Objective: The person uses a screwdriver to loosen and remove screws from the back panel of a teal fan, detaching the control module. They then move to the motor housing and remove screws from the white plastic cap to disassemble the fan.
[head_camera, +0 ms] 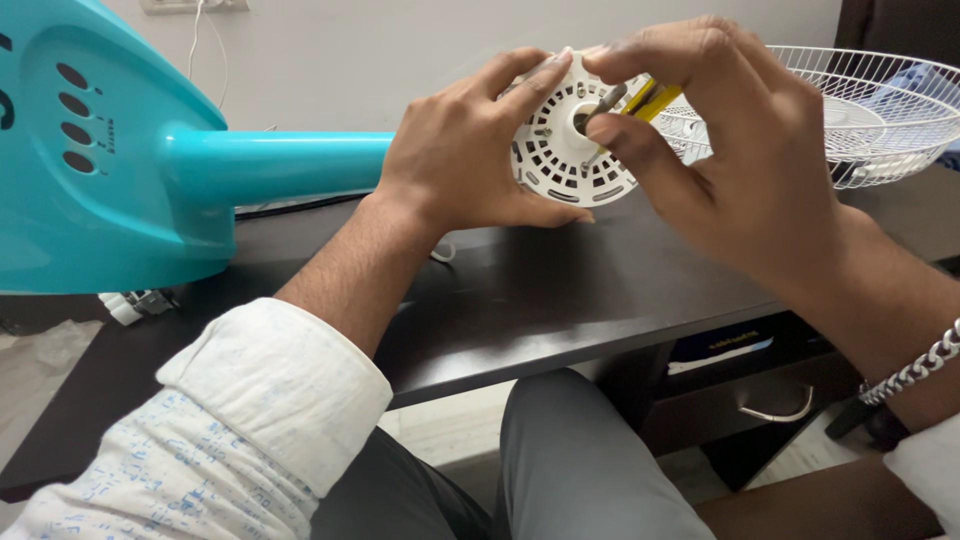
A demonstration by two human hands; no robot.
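One teal fan stand (150, 170) lies on the dark table (520, 300). The left hand (460, 150) grips the white motor housing (560, 150) above the table; the right hand (720, 150), fingers curled, pinches one yellow screwdriver (652, 98) against it. One wire guard (880, 100) sits right.

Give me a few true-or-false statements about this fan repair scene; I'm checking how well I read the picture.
1. The left hand grips the round white slotted plastic motor cover. True.
2. The right hand holds a red hammer. False: it holds a yellow-handled screwdriver against the cover.
3. The turquoise plastic fan stand lies on its side on the dark wooden desk. True.
4. The white wire fan grille sits left of the stand. False: it sits at the far right.
5. A silver chain bracelet is on the right wrist. True.
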